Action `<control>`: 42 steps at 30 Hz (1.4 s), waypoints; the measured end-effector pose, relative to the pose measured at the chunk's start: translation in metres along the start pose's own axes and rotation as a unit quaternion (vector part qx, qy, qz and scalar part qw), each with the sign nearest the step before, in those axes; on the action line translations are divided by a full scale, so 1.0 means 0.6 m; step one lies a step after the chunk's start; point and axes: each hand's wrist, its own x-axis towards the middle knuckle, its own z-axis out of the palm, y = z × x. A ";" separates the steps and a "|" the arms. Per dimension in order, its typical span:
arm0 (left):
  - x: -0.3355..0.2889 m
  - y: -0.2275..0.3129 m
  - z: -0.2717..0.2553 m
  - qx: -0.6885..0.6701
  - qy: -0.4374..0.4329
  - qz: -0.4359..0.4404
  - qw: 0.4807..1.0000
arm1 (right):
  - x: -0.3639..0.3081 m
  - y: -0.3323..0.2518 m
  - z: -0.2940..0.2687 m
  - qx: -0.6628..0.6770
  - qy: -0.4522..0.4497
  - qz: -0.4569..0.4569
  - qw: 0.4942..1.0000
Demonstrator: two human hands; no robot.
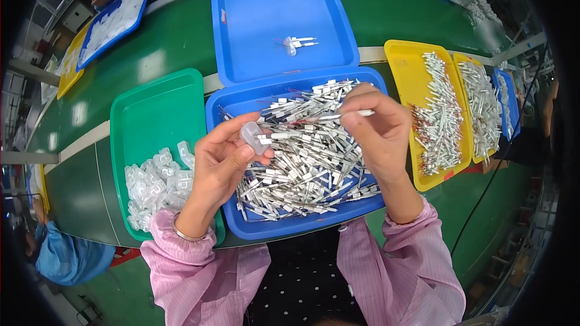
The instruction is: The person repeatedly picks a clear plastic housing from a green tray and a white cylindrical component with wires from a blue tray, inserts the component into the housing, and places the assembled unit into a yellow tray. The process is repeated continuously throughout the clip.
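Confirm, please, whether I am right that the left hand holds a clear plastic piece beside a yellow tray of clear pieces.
Not quite: the head view shows that tray is green; the left hand does hold a clear plastic piece.

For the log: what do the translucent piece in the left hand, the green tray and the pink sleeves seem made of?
Translucent piece: probably moulded plastic, smooth; it is cloudy-clear with rounded edges.
Green tray: likely moulded plastic, slightly glossy; evenly coloured, with rounded corners.
Pink sleeves: woven-looking fabric, finely striped; they fold and gather at the wrists. Fibre unclear.
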 end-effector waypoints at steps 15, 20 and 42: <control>0.000 -0.004 0.004 -0.083 -0.022 -0.021 0.996 | 0.000 -0.008 0.014 -0.190 -0.115 -0.068 0.973; 0.001 -0.005 -0.001 -0.066 -0.025 -0.007 0.997 | 0.001 -0.016 0.020 -0.241 -0.130 -0.132 0.953; -0.010 -0.027 0.010 -0.006 -0.016 0.036 0.999 | -0.032 0.013 0.059 -0.042 -0.065 0.124 0.989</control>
